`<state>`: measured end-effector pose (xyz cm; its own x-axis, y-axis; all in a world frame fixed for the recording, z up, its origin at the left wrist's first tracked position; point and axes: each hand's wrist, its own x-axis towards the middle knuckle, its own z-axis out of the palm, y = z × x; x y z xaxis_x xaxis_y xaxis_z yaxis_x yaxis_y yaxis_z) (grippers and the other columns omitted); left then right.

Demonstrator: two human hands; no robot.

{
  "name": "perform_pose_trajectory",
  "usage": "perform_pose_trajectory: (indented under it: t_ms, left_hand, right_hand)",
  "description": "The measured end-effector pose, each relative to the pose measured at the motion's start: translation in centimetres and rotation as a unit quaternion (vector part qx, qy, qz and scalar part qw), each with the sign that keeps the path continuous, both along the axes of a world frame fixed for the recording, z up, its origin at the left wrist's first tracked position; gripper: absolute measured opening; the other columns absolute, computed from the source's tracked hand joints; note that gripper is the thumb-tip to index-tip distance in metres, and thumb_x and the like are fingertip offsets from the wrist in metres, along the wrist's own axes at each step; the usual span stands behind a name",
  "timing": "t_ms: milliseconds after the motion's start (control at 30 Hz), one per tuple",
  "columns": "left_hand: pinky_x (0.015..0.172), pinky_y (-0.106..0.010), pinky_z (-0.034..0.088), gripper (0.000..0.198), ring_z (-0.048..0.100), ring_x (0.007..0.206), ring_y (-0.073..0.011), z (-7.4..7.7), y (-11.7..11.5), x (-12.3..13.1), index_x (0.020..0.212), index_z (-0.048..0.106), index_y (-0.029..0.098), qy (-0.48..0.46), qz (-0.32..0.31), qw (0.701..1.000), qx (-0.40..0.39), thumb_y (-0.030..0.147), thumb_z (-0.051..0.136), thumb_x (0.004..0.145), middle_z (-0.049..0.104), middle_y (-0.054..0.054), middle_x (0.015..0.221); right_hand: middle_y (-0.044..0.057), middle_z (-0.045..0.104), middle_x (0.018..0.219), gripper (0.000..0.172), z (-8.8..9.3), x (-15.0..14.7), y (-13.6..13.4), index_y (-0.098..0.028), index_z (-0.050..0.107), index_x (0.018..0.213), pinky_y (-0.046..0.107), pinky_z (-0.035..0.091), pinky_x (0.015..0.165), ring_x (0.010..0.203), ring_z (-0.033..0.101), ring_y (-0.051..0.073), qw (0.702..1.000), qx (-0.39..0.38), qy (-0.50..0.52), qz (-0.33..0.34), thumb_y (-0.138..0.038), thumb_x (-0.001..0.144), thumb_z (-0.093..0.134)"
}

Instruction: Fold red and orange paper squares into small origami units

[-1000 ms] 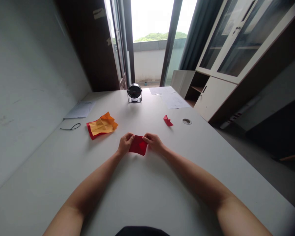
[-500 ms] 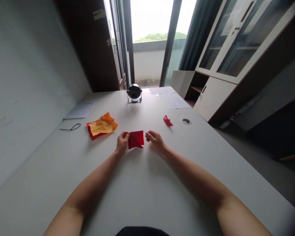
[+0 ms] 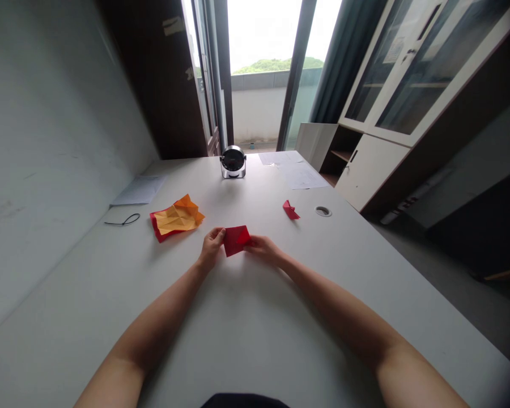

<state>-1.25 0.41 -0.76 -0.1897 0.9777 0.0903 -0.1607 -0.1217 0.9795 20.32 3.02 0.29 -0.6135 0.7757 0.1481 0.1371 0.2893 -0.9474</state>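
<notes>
A folded piece of red paper (image 3: pixel 234 241) is held just above the white table, tilted a little. My left hand (image 3: pixel 213 242) pinches its left edge between thumb and fingers. At the paper's right edge, my right hand (image 3: pixel 261 247) has closed on the lower corner, its fingertips partly hidden by the paper. A lighter red triangular fold shows on the right part of the sheet. To the right lies a small folded red paper shape (image 3: pixel 290 210), apart from both hands.
Creased orange paper (image 3: pixel 179 216) lies over red paper at the left. A black cable tie (image 3: pixel 125 220) rests farther left. A round silver-framed device (image 3: pixel 233 162) stands at the back. White sheets (image 3: pixel 295 170) lie back right, beyond a cable hole (image 3: pixel 323 211).
My right hand has come in from the right and taken hold of the red paper's right edge. The paper has tilted, and its loose lower right flap no longer sticks out.
</notes>
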Motion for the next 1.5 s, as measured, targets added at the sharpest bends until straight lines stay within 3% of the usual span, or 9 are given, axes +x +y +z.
perform_pose_trajectory:
  t_ms: [133,267,367,600,833,1033,1167,1333,1500]
  left_hand:
    - [0.074,-0.029,0.050,0.042,0.061,0.074,-0.0143,0.2,-0.2,0.2,0.090,0.064,0.017,0.004,-0.053,0.999,-0.002,0.057,0.067,0.078,0.068,-0.004,0.086]
    - [0.064,-0.024,0.045,0.035,0.054,0.064,-0.0108,0.5,-0.4,0.4,0.088,0.066,0.016,0.052,-0.074,0.996,0.005,0.050,0.069,0.079,0.063,-0.001,0.075]
    - [0.060,-0.023,0.041,0.032,0.050,0.060,-0.0101,0.8,-0.6,0.7,0.090,0.067,0.016,0.073,-0.081,0.994,0.009,0.045,0.072,0.078,0.059,0.001,0.068]
    - [0.074,-0.028,0.048,0.037,0.063,0.083,-0.0185,1.8,-1.3,1.3,0.101,0.065,0.015,0.064,-0.135,0.988,0.024,0.047,0.066,0.082,0.070,-0.008,0.094]
    - [0.075,-0.029,0.049,0.040,0.063,0.082,-0.0187,1.6,-1.4,1.2,0.100,0.066,0.014,0.091,-0.159,0.982,0.043,0.051,0.063,0.086,0.070,-0.007,0.092]
    - [0.083,-0.033,0.051,0.037,0.066,0.090,-0.0226,0.5,-1.3,1.4,0.103,0.069,0.014,0.101,-0.158,0.980,0.064,0.046,0.068,0.084,0.072,-0.010,0.099]
    - [0.081,-0.034,0.053,0.040,0.068,0.088,-0.0228,0.1,-1.3,1.3,0.108,0.069,0.014,0.123,-0.150,0.979,0.057,0.046,0.068,0.085,0.073,-0.010,0.098]
    - [0.080,-0.033,0.052,0.038,0.068,0.089,-0.0234,-0.2,-1.4,1.1,0.106,0.070,0.013,0.149,-0.154,0.975,0.060,0.046,0.067,0.086,0.074,-0.010,0.097]
    - [0.078,-0.032,0.052,0.037,0.068,0.088,-0.0227,-0.4,-1.3,1.3,0.105,0.069,0.012,0.132,-0.170,0.975,0.061,0.044,0.066,0.087,0.073,-0.011,0.097]
  right_hand:
    - [0.008,0.072,0.097,0.040,0.2,0.3,0.2,-0.015,0.068,0.098,0.034,0.048,0.083,0.091,0.064,0.023,0.994,-0.065,0.087,-0.023,-0.051,0.079,0.068]
    - [0.008,0.071,0.098,0.045,1.0,0.3,-0.2,-0.016,0.067,0.096,0.036,0.048,0.085,0.094,0.064,0.024,0.987,-0.108,0.119,-0.024,-0.057,0.077,0.069]
    - [0.007,0.071,0.093,0.042,1.3,0.2,-0.5,-0.015,0.068,0.094,0.035,0.048,0.083,0.089,0.064,0.022,0.989,-0.103,0.107,0.004,-0.053,0.078,0.070]
    - [0.002,0.066,0.077,0.029,0.3,-0.2,-0.1,-0.016,0.068,0.087,0.028,0.045,0.065,0.071,0.058,0.016,0.998,-0.030,0.024,-0.040,-0.044,0.080,0.068]
    - [0.008,0.061,0.114,0.025,-0.9,-0.5,0.5,-0.018,0.066,0.083,0.029,0.052,0.068,0.084,0.062,0.018,0.995,0.018,0.080,-0.050,-0.042,0.078,0.071]
    - [-0.002,0.061,0.074,0.022,-1.1,-0.4,0.3,-0.020,0.058,0.089,0.028,0.045,0.062,0.066,0.055,0.014,0.994,0.024,0.053,-0.095,-0.037,0.080,0.068]
    - [-0.004,0.060,0.070,0.028,-1.0,-0.3,0.4,-0.022,0.056,0.102,0.026,0.044,0.061,0.063,0.054,0.014,0.992,0.015,0.065,-0.111,-0.038,0.081,0.065]
    - [-0.001,0.061,0.069,0.025,-0.8,-0.3,0.2,-0.018,0.062,0.084,0.025,0.041,0.060,0.063,0.052,0.013,0.994,0.026,0.031,-0.103,-0.043,0.082,0.063]
    - [-0.002,0.058,0.063,0.028,-0.7,-0.2,0.1,-0.018,0.062,0.082,0.024,0.037,0.055,0.057,0.047,0.012,0.993,0.038,0.009,-0.110,-0.045,0.084,0.061]
